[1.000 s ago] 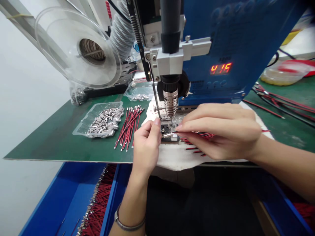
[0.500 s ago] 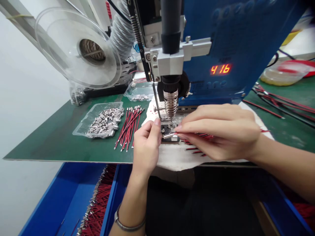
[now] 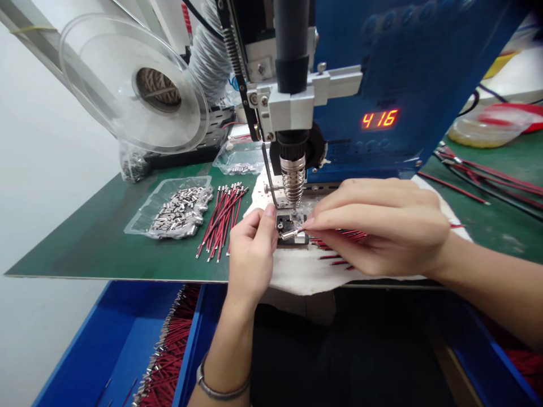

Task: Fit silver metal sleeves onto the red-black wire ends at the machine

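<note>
Below the machine's spring-wrapped tip (image 3: 292, 180), a small silvery metal connector (image 3: 290, 234) lies at the black fixture (image 3: 285, 221). My right hand (image 3: 377, 226) pinches a thin wire that meets the connector's right end. On the other side, my left hand (image 3: 254, 249) is closed, thumb against fingers, at the connector's left end; its fingertips partly hide what they grip. Red and black wires (image 3: 335, 257) lie on a white cloth (image 3: 301, 271) under my right hand.
A clear tray of metal connectors (image 3: 180, 209) and a bundle of red wires (image 3: 223, 217) sit on the green table at left. A blue machine (image 3: 407, 68) stands behind. Blue bins (image 3: 123, 328) hold more wires below the edge. A large clear reel (image 3: 106, 73) is upper left.
The hands hold nearly the same pose. The connector and the wire end have tilted slightly, and the whole view has shifted very little.
</note>
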The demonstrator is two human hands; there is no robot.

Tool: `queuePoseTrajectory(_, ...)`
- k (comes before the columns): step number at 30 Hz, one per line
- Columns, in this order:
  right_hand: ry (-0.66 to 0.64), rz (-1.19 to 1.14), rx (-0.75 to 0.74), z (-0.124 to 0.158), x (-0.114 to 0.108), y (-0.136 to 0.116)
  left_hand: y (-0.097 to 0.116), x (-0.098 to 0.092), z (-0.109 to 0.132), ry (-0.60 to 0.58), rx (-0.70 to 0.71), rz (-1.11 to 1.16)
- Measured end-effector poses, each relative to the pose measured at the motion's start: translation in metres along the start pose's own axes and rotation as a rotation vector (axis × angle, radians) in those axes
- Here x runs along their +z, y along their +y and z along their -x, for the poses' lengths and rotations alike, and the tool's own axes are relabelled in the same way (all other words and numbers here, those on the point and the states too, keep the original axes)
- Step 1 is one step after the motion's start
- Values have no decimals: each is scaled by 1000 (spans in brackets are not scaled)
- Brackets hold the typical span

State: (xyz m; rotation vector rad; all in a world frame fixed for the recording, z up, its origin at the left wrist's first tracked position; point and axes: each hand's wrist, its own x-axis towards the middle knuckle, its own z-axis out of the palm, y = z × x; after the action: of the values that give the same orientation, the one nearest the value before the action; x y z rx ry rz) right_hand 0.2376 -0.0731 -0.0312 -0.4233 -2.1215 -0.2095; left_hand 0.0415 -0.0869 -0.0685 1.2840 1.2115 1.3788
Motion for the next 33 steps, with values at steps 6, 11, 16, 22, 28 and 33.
queuePoseTrajectory(6,18,-86,67,-2,-1,-1,-1,0,1,2,3,5)
queuePoseTrajectory(11,46,-203,158,-4,-3,-1,-2,0,-1,-8,18,35)
queuePoseTrajectory(16,28,-225,230,-5,-4,-1,-2,-1,0,-16,3,31)
queuePoseTrajectory(22,-31,-338,326,-6,-5,0,0,-1,0,-6,3,16)
queuePoseTrajectory(28,-125,-753,498,-9,-11,-4,0,0,0,10,8,-22)
queuePoseTrajectory(33,-221,-1056,666,-7,-16,-3,0,-1,0,7,-3,0)
